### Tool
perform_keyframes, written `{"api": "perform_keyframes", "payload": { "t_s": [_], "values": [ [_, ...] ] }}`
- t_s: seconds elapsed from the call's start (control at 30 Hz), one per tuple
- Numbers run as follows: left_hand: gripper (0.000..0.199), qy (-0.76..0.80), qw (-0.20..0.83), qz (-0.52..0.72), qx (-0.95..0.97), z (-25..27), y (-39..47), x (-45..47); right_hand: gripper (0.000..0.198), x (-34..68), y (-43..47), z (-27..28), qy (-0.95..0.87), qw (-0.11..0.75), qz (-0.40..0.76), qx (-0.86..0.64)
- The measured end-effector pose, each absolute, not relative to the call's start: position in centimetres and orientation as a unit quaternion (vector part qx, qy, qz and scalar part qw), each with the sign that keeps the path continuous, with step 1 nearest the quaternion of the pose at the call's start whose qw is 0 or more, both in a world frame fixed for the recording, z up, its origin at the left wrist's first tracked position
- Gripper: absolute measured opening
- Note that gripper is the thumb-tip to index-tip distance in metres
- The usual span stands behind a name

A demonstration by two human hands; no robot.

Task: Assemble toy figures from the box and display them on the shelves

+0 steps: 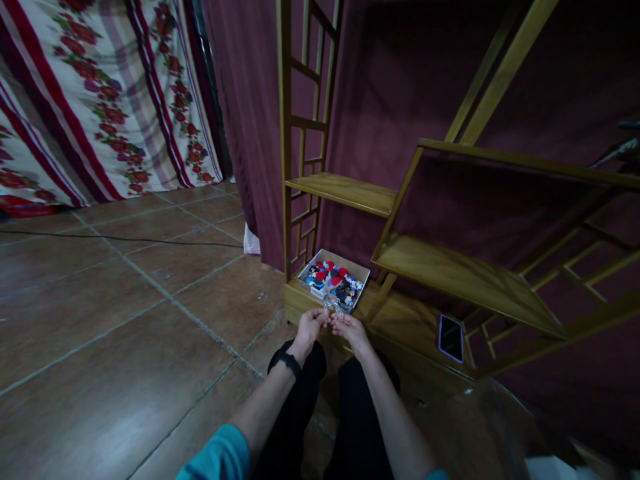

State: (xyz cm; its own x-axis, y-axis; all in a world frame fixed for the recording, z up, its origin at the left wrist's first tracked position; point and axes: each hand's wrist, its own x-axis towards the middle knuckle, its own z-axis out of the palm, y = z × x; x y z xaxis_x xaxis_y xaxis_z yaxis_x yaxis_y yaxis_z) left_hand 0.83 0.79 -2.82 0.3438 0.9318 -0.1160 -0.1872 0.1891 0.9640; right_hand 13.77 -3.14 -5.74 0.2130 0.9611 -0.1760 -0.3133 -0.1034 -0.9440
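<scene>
My left hand (311,325) and my right hand (349,328) meet close together above my knees, fingers pinched. Between them is a small crinkled piece of clear plastic (331,304), perhaps a little bag; its contents are too small to make out. Just beyond my fingertips, a shallow open cardboard box (361,269) stands on the low wooden ledge. Inside it lies a jumble of small colourful pieces (334,279) in red, black, white and blue. The plastic overlaps the near edge of the box in view; whether it touches cannot be told.
A wooden shelf unit (345,190) with lattice sides rises in front of me. On its base at the right lies a phone-like dark device (451,338). A black cable (125,237) crosses the tiled floor at left, near the floral cloth (110,113).
</scene>
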Motion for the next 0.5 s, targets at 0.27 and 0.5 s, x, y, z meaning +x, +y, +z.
{"api": "perform_keyframes", "payload": {
  "t_s": [0.27,0.5],
  "values": [
    [0.039,0.392,0.669,0.423,0.469,-2.49,0.62,0.89,0.043,13.62,-3.37,-5.22,-0.301,0.595,0.54,-0.514],
    [0.037,0.387,0.675,0.415,0.471,-2.59,0.73,0.89,0.04,13.71,-3.29,-5.24,-0.301,0.586,0.55,-0.514]
  ]
}}
